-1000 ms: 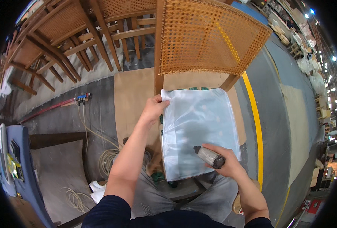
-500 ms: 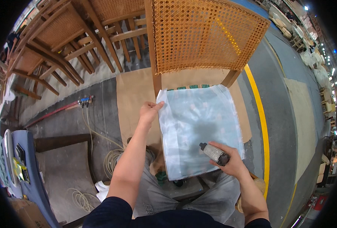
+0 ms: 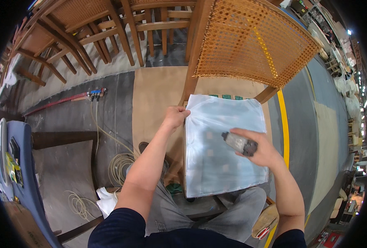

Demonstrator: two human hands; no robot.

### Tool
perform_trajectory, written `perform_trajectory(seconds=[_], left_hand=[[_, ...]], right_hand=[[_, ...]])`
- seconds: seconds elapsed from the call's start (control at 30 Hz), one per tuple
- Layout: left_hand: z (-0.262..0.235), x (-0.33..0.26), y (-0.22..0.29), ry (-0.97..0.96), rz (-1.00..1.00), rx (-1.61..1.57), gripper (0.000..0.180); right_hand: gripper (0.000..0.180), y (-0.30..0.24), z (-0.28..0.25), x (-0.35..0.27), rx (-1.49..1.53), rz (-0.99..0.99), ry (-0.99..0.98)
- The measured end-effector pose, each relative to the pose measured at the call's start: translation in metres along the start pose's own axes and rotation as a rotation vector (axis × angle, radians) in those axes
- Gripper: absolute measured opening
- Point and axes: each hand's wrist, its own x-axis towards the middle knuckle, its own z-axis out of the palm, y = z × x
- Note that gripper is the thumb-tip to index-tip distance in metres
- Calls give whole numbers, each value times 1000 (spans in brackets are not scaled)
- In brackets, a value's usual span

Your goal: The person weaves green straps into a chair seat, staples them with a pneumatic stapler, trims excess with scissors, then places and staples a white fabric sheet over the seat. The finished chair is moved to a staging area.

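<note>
A translucent white sheet of cloth (image 3: pixel 216 165) covers the seat of a chair with a woven cane back (image 3: pixel 254 45). Green strips (image 3: pixel 226 96) show under its far edge. My left hand (image 3: pixel 176 117) pinches the sheet at its far left corner, thumb on top. In my right hand (image 3: pixel 256 144) is a grey and black handheld tool (image 3: pixel 238 142), its dark narrow end toward the left. It is over the right half of the sheet, slightly blurred; I cannot tell whether it touches the cloth.
Several cane-backed chairs (image 3: pixel 121 33) stand at the far left. Brown paper (image 3: pixel 154 91) lies under the chair. Coiled pale hose (image 3: pixel 121 167) and a blue hose fitting (image 3: pixel 95 93) rest on the floor. A blue padded stand (image 3: pixel 28 165) is left; red-handled scissors (image 3: pixel 263 232) lie near my right leg.
My right hand has moved the tool farther from me and slightly right, over the sheet. My left hand keeps its grip on the sheet's edge. The view has shifted, placing the chair farther right.
</note>
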Motion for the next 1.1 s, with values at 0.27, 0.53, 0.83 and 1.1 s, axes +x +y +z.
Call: perform_trajectory(seconds=[0.27,0.53,0.83,1.1], left_hand=[[-1,7,3,-14,84,63,21],[-10,0,21,72,50,270,34],[-8,8,9,137,190,390,26],[-8,14,-2,160,246,386,22]], right_hand=[[70,26,44,112,42,52,-220],[70,40,53,121,91,116,-232],[69,36,60,138,57,99,-273],[67,28,72,154,-4,69,-343]])
